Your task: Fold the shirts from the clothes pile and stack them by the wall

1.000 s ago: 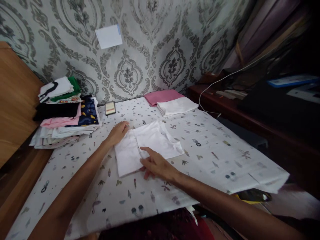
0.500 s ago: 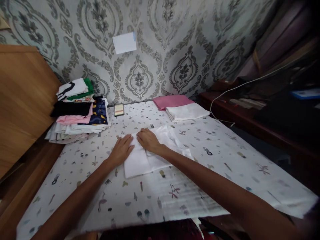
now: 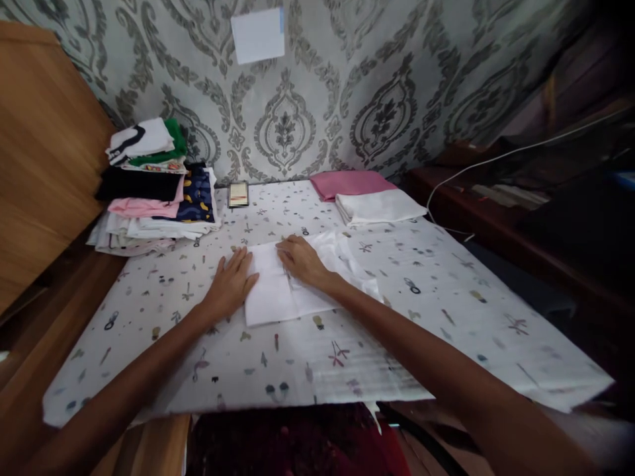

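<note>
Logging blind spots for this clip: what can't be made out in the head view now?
In the head view:
- White cloth: part lies hidden beneath the right hand.
- Right fingertips' grip: hidden by that hand's own back.
- Small card: print too small to read.
- Blue thing: cut off by the right edge.

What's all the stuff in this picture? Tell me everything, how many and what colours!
White garment: 1, white, between and under the hands
Clothes stack: 1, many colours, back left
Pink cloth: 1, pink, by the wall
Folded white cloth: 1, white, before the pink one
Small card: 1, cream, dark-edged, right of the stack
Printed sheet: 1, white, underneath
Paper: 1, white, on the grey patterned wall
Wooden panel: 1, brown, far left
Cord: 1, white, right
Dim right-side things: unclear
Left hand: 1, bare, garment's left edge
Right hand: 1, bare, on the garment
</note>
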`<action>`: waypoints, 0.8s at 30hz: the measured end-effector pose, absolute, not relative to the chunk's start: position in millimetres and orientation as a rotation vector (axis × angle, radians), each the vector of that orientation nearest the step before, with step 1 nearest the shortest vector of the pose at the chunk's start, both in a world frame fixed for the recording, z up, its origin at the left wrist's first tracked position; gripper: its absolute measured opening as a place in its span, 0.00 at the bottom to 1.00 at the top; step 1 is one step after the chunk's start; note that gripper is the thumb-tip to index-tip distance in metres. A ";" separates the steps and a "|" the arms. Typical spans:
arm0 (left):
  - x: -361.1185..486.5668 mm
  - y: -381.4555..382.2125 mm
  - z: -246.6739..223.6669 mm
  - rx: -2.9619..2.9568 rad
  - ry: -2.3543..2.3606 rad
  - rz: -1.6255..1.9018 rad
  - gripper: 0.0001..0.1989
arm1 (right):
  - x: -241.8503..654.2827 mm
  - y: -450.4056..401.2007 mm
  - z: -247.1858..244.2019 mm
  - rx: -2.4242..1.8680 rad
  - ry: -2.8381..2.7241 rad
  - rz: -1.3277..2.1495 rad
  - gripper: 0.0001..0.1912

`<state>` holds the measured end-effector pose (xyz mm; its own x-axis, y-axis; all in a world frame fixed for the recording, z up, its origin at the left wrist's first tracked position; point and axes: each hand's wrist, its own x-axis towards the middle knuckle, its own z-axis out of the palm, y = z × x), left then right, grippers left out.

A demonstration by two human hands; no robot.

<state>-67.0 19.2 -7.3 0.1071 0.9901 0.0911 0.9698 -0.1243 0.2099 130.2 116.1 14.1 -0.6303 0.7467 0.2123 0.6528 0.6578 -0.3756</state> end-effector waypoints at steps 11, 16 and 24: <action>-49.5 -19.5 -1.2 2.124 1.655 0.554 0.31 | 139.7 99.6 -4.4 -0.880 -2.655 0.414 0.23; -60.1 -9.6 24.9 1.093 1.687 1.204 0.22 | 140.6 77.3 6.3 -0.866 -2.386 0.472 0.24; -62.2 12.4 47.8 0.699 1.486 0.894 0.23 | 134.9 60.3 -6.4 -0.874 -2.167 0.906 0.24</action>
<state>-62.2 12.4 47.8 -0.1141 0.8417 -0.5278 -0.0720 0.5229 0.8494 134.9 60.3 -6.4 -0.5851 0.7589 0.2858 0.3299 0.5447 -0.7711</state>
